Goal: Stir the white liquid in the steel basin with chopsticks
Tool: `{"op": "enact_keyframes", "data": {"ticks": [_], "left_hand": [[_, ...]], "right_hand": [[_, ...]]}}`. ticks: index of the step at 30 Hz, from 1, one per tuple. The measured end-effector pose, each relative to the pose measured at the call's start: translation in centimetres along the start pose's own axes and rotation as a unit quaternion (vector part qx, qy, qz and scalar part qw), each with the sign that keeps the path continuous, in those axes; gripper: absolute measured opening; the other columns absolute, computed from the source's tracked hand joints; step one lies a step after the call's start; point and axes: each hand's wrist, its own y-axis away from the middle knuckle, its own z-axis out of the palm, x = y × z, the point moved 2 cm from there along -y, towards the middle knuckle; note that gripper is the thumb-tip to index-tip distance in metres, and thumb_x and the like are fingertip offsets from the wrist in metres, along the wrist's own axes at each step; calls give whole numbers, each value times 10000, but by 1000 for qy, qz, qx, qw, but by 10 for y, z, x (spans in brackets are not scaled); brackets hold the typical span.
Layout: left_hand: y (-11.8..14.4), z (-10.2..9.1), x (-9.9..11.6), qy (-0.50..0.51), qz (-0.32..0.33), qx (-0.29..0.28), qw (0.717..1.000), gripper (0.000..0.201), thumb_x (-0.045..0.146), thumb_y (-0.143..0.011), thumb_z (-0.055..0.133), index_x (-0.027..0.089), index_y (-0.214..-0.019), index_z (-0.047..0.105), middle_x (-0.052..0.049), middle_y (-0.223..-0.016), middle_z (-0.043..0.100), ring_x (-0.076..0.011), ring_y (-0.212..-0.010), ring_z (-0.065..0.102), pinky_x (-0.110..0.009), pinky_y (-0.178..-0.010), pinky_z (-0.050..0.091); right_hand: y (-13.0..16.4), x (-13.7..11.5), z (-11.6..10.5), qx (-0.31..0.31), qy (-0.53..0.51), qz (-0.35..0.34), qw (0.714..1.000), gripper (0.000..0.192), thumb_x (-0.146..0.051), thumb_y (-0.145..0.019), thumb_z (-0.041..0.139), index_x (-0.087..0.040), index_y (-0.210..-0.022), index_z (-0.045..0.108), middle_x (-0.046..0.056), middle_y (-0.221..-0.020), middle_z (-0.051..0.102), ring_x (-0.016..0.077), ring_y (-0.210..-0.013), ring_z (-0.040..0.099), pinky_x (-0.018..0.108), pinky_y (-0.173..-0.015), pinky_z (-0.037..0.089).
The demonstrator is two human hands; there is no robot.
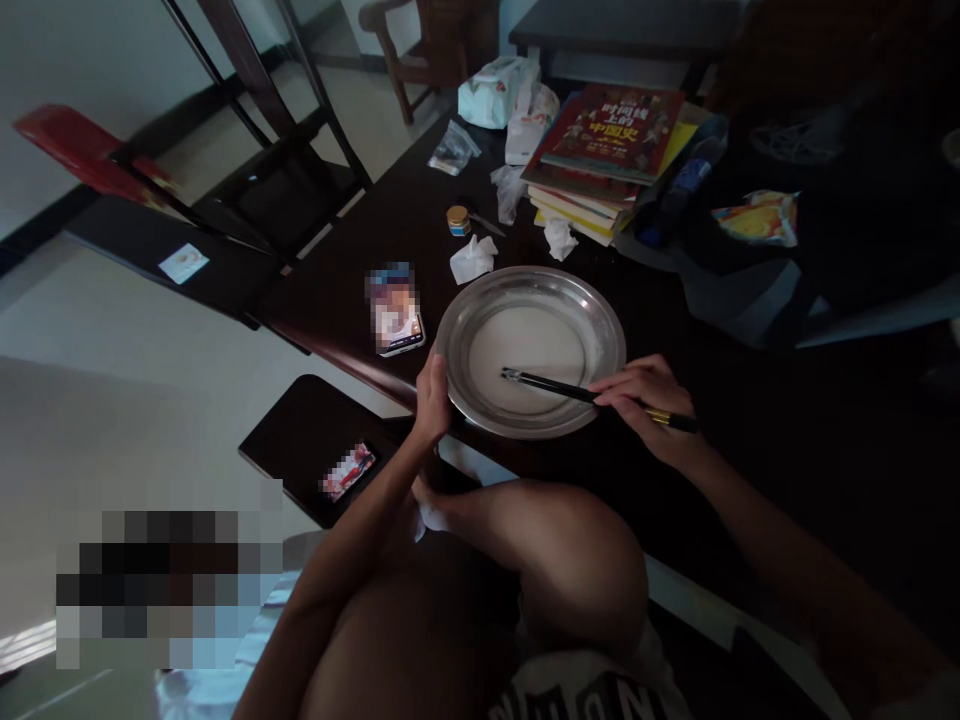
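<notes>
A wide metal basin stands at the near edge of the dark table, with a pale, whitish mixture in its bottom. My left hand grips the basin's left rim, thumb on the upper side. In my right hand is a pair of black chopsticks with gold bands near the back end. Their tips reach into the mixture and carry a little pale residue. The left hand's fingers under the rim are hidden.
Left of the basin lies a lit phone. Crumpled tissues, a small gold-lidded jar and a stack of books sit behind. A bottle lies right of the books. Another person is at lower left, near a stool.
</notes>
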Motion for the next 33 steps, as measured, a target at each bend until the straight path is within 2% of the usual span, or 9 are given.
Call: {"op": "enact_keyframes", "data": {"ticks": [5, 10, 14, 19, 24, 29, 33], "left_hand": [[-1, 0, -2, -1, 5, -3, 1000, 743, 742, -976, 391, 170, -1380, 635, -120, -1441, 650, -315, -1450, 508, -458, -1246, 380], [0, 1, 0, -4, 4, 1, 1000, 743, 745, -975, 384, 178, -1380, 641, -120, -1423, 663, -308, -1443, 519, -463, -1256, 359], [0, 2, 4, -8, -1, -4, 1000, 760, 752, -970, 385, 173, -1398, 629, -125, -1442, 650, -309, -1439, 521, -446, -1238, 383], [0, 2, 4, -3, -5, 0, 1000, 769, 761, -965, 377, 179, -1398, 631, -125, -1429, 657, -308, -1434, 526, -451, -1238, 381], [0, 1, 3, -9, -4, 0, 1000, 769, 760, -963, 388, 173, -1395, 631, -129, -1451, 642, -309, -1447, 512, -440, -1237, 385], [0, 1, 2, -8, -10, 2, 1000, 778, 766, -963, 376, 175, -1404, 624, -129, -1464, 632, -309, -1447, 512, -453, -1246, 367], [0, 1, 2, -11, -6, -1, 1000, 782, 778, -954, 382, 182, -1396, 629, -120, -1451, 643, -306, -1449, 508, -441, -1237, 380]], "right_hand": [[0, -1, -2, 28, 3, -4, 1000, 258, -229, -1015, 515, -287, -877, 727, -13, -911, 823, 190, -823, 707, 430, -809, 501], [0, -1, 0, 2, 9, 4, 1000, 189, -247, -991, 575, -289, -892, 730, -19, -956, 829, 190, -838, 709, 425, -806, 503], [-1, -1, -1, 33, 4, -1, 999, 236, -232, -1007, 537, -284, -875, 724, -11, -915, 823, 188, -822, 713, 427, -807, 500], [0, -1, 1, 0, 7, -4, 1000, 192, -260, -1003, 567, -292, -899, 725, -20, -945, 830, 186, -837, 718, 427, -806, 496], [0, -1, -2, 21, -2, -3, 1000, 244, -244, -1020, 516, -286, -885, 715, -9, -928, 821, 186, -823, 722, 430, -812, 482], [0, 0, 0, -6, -3, -4, 1000, 187, -266, -1003, 564, -282, -904, 722, -10, -963, 825, 186, -837, 714, 421, -812, 479], [0, 0, -1, 22, -5, 2, 1000, 223, -244, -1014, 536, -283, -892, 718, -10, -939, 819, 185, -843, 709, 417, -818, 481]]}}
